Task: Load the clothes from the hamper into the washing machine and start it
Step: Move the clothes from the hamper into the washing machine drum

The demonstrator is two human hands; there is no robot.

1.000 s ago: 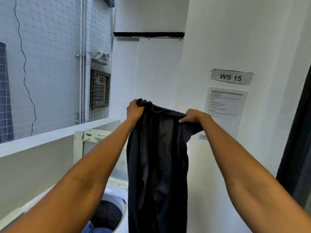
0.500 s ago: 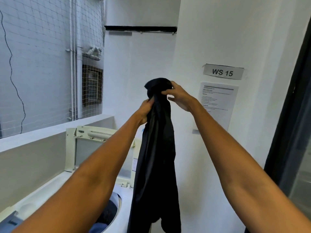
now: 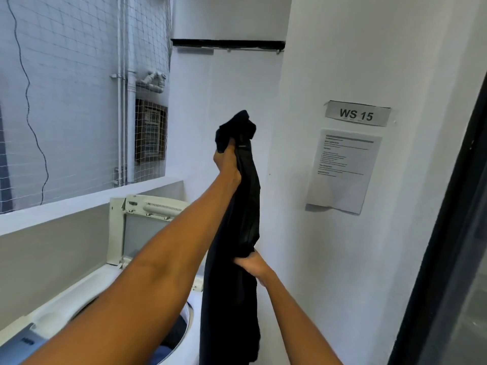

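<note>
Head view: left hand [image 3: 228, 164] raised, fingers curled round the top of a black garment [image 3: 237, 233], bunched end poking above the fist. Right hand [image 3: 250, 264] grips it midway down, rest hanging below. Garment hangs beside the open washing machine [image 3: 137, 233], dark clothes in its drum.

I count two bare hands, the left hand [image 3: 228, 164] and the right hand [image 3: 251, 264]. There is one long black cloth garment [image 3: 237, 233], one white top-loading washing machine [image 3: 147, 227], and two paper notices [image 3: 342, 169] on the white wall.
</note>
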